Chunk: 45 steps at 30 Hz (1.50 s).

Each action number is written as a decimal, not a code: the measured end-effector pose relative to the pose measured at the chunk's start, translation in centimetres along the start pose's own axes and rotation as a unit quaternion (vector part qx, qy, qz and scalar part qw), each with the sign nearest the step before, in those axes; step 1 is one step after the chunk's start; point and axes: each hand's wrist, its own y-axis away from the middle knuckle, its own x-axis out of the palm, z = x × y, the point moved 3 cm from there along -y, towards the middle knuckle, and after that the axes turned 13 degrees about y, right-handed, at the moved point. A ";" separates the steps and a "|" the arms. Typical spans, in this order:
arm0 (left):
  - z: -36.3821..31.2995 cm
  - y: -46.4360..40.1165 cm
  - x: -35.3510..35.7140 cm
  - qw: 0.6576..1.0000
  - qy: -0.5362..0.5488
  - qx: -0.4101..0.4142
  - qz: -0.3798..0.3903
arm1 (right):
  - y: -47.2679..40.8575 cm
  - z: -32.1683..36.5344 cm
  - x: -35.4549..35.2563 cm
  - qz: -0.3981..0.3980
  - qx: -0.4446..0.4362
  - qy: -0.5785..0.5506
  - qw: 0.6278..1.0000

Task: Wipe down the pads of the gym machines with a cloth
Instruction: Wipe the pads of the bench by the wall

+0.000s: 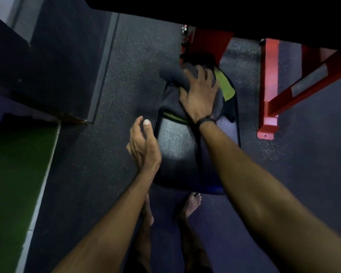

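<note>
The cloth [195, 95] is dark gray with a yellow-green side, and it lies bunched on the far end of a black seat pad [177, 146]. The right hand [200, 93] lies flat on top of the cloth with its fingers spread and bent over the folds, pressing it onto the pad. A dark band [206, 120] sits around that wrist. The left hand [143, 143] is at the near left edge of the pad, its fingers loose and holding nothing; I cannot tell if it touches the pad. The pad shines a little where light hits its middle. Two bare feet [191, 203] stand on the floor just below the pad's near end. The floor [126, 75] is dark rubber with tiny pale specks. Red metal frame legs [268, 85] of the machine stand behind and to the right of the pad. A strip of green turf [14, 174] with a white edge runs along the left side. I can read no writing anywhere.
</note>
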 end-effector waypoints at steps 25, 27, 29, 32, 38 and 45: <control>1.5 0.1 2.8 0.971 -0.200 -0.127 0.032 | 7.5 -5.5 -0.5 -0.014 0.009 -0.028 0.999; 1.5 0.0 2.7 0.969 -0.212 -0.124 0.029 | 14.3 -5.6 -0.7 -0.020 0.017 -0.061 0.998; 1.4 0.1 2.9 0.966 -0.237 -0.104 0.022 | 18.8 -5.9 -0.6 -0.016 0.023 -0.072 0.997; 1.2 0.4 3.3 0.959 -0.280 -0.026 0.028 | 19.4 -6.2 -0.3 0.015 0.034 -0.056 0.998; 2.0 0.2 3.6 0.939 -0.340 0.050 0.029 | 5.6 -7.7 0.5 0.022 0.103 -0.068 0.992; 2.4 -0.1 3.6 0.935 -0.350 0.043 0.030 | -0.1 -8.5 -0.3 0.014 0.099 -0.106 0.989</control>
